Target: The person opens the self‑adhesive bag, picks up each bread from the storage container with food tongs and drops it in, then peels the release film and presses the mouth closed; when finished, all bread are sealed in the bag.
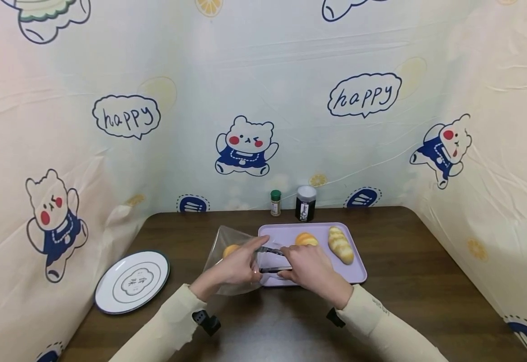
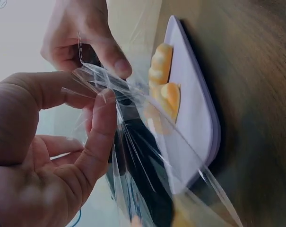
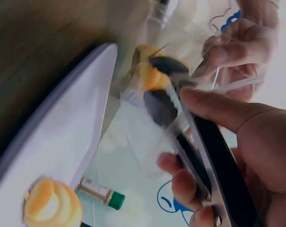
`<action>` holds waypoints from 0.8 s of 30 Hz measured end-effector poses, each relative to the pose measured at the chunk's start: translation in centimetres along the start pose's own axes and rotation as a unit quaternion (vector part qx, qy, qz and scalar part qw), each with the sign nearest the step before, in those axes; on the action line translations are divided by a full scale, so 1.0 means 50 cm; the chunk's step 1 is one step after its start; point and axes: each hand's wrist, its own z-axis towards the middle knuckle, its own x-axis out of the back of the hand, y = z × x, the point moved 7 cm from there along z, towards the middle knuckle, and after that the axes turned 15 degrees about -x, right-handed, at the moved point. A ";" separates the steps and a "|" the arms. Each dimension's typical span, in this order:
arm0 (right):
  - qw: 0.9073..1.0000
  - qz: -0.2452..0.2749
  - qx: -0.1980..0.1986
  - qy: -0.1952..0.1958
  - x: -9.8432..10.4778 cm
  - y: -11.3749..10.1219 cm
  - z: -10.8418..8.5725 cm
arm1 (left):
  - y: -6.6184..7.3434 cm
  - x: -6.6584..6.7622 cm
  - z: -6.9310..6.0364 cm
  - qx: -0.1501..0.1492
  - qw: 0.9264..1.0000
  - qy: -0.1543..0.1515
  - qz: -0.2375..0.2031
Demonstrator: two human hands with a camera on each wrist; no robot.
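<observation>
My left hand [image 1: 236,266] pinches the edge of a clear plastic bag [image 2: 133,137] between thumb and finger, left of the lilac tray [image 1: 335,274]. Black tongs [image 3: 218,161] are gripped by my right hand [image 1: 313,269], their head reaching into the bag. Inside the bag, close to the tong tips, is an orange-yellow bread roll [image 3: 150,71]; whether the tips touch it I cannot tell. A round bread [image 1: 306,239] and a long striped bread [image 1: 340,245] lie on the tray.
A white plate [image 1: 132,282] with a dark rim lies at the table's left. Behind the tray stand a green-capped spice bottle [image 1: 275,203] and a dark jar [image 1: 306,203] with a pale lid. Patterned cloth [image 1: 245,75] hangs around the table.
</observation>
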 end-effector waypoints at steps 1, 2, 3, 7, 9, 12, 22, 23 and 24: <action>1.000 -0.008 0.005 0.006 0.000 -0.002 0.000 | 0.001 0.000 0.000 -0.002 1.000 0.000 0.003; 1.000 -0.012 0.009 0.011 -0.001 -0.003 0.000 | 0.000 0.001 -0.001 -0.001 1.000 0.001 0.003; 1.000 -0.014 0.012 0.014 -0.002 -0.004 0.000 | -0.002 0.002 -0.001 -0.004 1.000 0.003 0.014; 1.000 -0.009 0.009 0.008 -0.003 -0.003 0.000 | -0.010 0.011 -0.002 0.002 0.998 0.007 0.068; 1.000 -0.006 0.004 -0.002 -0.001 -0.001 0.001 | -0.015 0.015 -0.002 0.009 0.996 0.006 0.091; 1.000 -0.001 -0.004 -0.015 0.006 0.004 0.003 | -0.019 0.019 0.000 0.012 0.994 0.011 0.108; 0.999 -0.008 -0.026 -0.036 0.030 0.029 0.000 | -0.030 0.028 -0.003 0.030 0.990 0.013 0.135; 0.999 -0.009 -0.029 -0.036 0.033 0.033 0.000 | -0.032 0.030 -0.003 0.034 0.990 0.015 0.136; 0.999 -0.008 -0.033 -0.038 0.036 0.038 -0.001 | -0.034 0.031 -0.004 0.037 0.990 0.016 0.137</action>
